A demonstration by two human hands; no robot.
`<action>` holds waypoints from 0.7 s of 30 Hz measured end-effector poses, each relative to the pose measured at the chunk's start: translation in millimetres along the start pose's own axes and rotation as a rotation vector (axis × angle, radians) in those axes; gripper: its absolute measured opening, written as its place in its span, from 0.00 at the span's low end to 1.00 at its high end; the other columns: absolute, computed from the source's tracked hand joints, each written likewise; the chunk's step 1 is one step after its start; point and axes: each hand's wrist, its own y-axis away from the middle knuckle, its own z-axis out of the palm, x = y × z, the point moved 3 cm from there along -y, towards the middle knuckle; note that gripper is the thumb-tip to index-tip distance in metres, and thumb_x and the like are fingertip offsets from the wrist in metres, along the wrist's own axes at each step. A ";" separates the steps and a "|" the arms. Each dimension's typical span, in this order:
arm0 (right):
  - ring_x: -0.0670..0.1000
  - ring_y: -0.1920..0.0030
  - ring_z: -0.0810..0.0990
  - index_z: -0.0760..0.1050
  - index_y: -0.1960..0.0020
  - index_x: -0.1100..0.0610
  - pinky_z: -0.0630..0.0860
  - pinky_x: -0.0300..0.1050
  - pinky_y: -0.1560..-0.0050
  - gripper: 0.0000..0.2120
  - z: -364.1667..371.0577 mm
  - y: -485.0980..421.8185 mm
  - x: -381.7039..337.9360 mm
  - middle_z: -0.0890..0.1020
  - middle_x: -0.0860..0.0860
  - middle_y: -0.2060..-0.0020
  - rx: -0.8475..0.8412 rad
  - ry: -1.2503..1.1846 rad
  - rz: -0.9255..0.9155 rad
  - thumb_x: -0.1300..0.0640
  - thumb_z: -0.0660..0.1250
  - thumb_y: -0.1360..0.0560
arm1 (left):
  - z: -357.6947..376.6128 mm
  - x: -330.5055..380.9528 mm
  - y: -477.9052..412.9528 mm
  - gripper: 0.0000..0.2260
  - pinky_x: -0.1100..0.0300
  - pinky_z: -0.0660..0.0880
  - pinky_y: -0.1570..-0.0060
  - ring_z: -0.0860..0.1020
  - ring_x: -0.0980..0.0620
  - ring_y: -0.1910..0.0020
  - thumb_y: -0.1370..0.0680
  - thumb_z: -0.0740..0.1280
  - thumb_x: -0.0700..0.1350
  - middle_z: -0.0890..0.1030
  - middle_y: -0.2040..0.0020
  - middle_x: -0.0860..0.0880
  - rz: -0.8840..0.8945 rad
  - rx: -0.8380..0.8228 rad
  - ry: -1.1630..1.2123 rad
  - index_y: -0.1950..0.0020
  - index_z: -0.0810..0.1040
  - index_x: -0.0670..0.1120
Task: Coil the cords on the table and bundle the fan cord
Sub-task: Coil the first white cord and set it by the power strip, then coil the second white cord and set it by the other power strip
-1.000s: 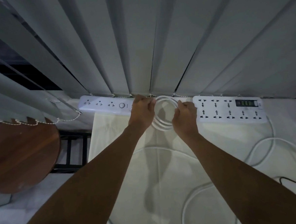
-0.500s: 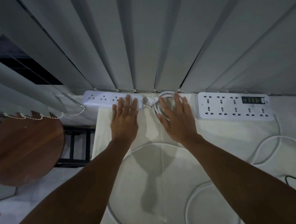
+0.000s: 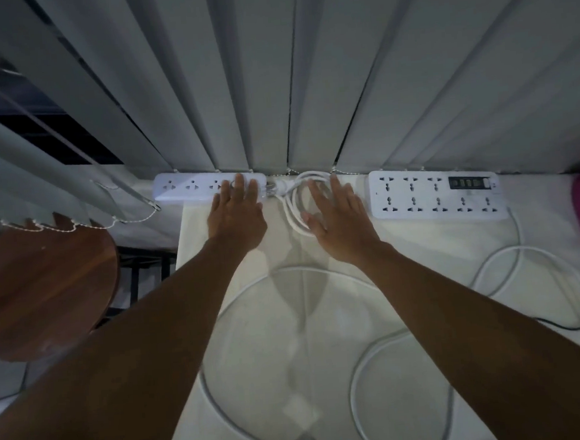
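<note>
At the tabletop's far edge, the coiled cord lies between 2 power strips. The right hand rests flat on it, released; the left hand, fingers spread, presses the left power strip.

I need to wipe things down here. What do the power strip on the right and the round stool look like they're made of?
Power strip: likely hard white plastic, smooth and slightly glossy, with moulded sockets. Round stool: apparently wood, with reddish-brown grain and a soft sheen, possibly varnished.
</note>
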 end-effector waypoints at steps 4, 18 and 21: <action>0.63 0.19 0.49 0.49 0.18 0.53 0.49 0.59 0.20 0.31 -4.8 46.9 8.6 0.49 0.62 0.19 0.043 0.018 -0.090 0.44 0.54 0.16 | -24.2 29.0 15.3 0.26 0.47 0.52 0.23 0.54 0.45 0.21 0.18 0.57 0.46 0.55 0.19 0.43 0.077 0.098 0.009 0.21 0.55 0.43; 0.62 0.37 0.77 0.77 0.36 0.61 0.69 0.56 0.30 0.28 -5.1 259.6 134.9 0.79 0.59 0.39 0.185 -0.085 -0.059 0.70 0.64 0.35 | 67.6 199.2 199.8 0.28 0.52 0.50 0.24 0.54 0.46 0.21 0.19 0.55 0.47 0.56 0.20 0.42 0.401 -0.197 -0.177 0.20 0.52 0.40; 0.64 0.43 0.80 0.80 0.42 0.62 0.74 0.57 0.35 0.26 -4.1 296.9 179.7 0.82 0.59 0.48 0.260 -0.032 -0.008 0.69 0.66 0.40 | 84.7 226.8 235.4 0.26 0.53 0.50 0.23 0.53 0.46 0.20 0.17 0.52 0.46 0.55 0.19 0.42 0.422 -0.231 -0.066 0.20 0.52 0.40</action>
